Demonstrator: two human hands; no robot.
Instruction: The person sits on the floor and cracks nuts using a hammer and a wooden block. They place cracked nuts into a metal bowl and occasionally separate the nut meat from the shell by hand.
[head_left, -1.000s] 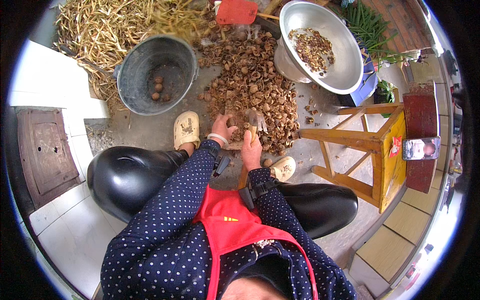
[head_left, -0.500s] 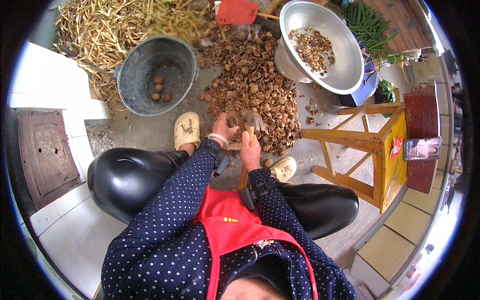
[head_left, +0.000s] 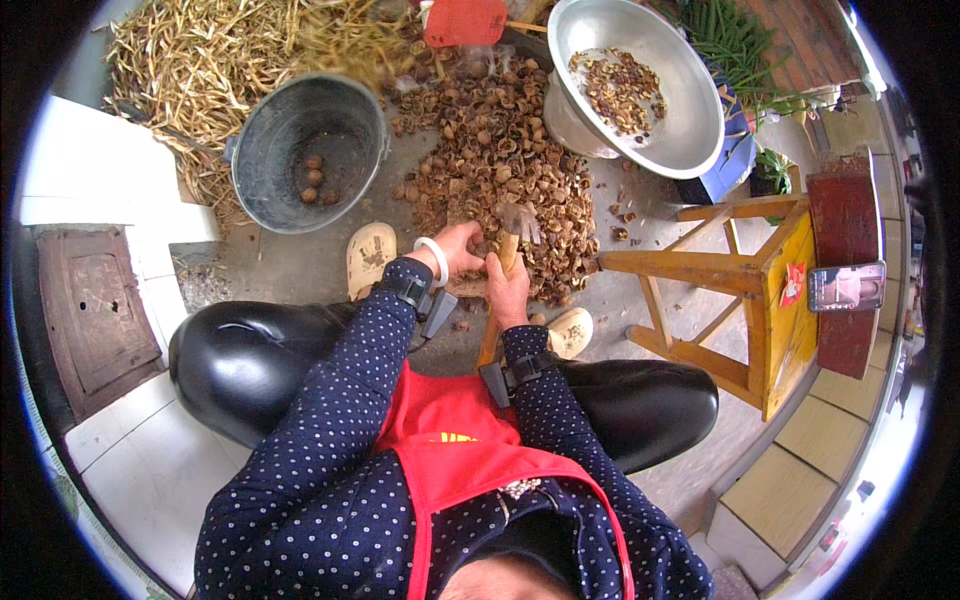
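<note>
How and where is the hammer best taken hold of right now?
The hammer is probably best gripped around its wooden handle, coming from the near right side, as the right hand does. The handle is slim and points back toward the body; the metal head is at the far end, and the left hand crowds the other side.

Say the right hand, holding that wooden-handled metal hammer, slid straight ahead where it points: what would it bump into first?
Most likely the large heap of brown, broken nut shells beyond the right hand and its hammer, though height differences are unclear from this view.
</note>
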